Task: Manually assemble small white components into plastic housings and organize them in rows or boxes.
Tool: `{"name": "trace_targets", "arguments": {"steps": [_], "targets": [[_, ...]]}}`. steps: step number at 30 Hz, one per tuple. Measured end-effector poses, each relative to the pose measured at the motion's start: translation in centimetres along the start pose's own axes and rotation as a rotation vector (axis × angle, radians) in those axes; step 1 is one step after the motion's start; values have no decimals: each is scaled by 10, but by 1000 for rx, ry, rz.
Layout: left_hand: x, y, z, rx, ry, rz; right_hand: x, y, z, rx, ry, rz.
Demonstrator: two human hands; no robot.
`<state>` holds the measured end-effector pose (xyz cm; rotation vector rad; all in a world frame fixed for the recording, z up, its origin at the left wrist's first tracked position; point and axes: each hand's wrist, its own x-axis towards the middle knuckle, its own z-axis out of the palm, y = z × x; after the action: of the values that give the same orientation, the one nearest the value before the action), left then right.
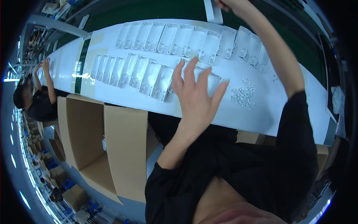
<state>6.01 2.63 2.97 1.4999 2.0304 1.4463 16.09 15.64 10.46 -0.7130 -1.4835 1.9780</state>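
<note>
My left hand [195, 93] hovers over the near row of clear-white plastic housings, fingers spread and nothing held. Beneath its fingers one housing [213, 83] is partly covered. The near row [136, 71] of long, shallow, open housings runs to the left, and a second row [182, 39] lies behind it. My right hand [234, 4] reaches far forward to the top edge of the view, beside a pale upright post [213, 13]. Its fingers are mostly cut off there. A loose pile of small white parts [243, 96] sits on the table between my arms.
The long white table [257, 119] has a green strip [80, 67] across it at left. A large open cardboard box [125, 149] stands against its near edge. Another person [41, 100] works at the far left. Boxes [74, 196] stand on the floor behind.
</note>
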Motion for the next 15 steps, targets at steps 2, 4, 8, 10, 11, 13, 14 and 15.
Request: {"name": "trace_targets", "arguments": {"steps": [2,4,8,10,11,13,14,15], "targets": [[-24,4,-1,304,-106,91,23,-4,-9,-109,127,29],[-33,-1,1,453,-182,141,72,-2,-38,-313,346,12],[-42,-23,12,464,-185,137,176,47,-151,-671,324,227],[-44,-27,12,427,-135,139,191,75,-174,-781,323,233],[-45,-25,10,408,-162,125,197,85,-180,-891,315,201],[-40,-19,10,176,23,180,209,91,-191,-1115,297,127],[-37,-14,10,73,27,135,212,86,-198,-1229,290,85],[-35,-6,10,-32,26,92,212,77,-209,-1344,286,44]]}}
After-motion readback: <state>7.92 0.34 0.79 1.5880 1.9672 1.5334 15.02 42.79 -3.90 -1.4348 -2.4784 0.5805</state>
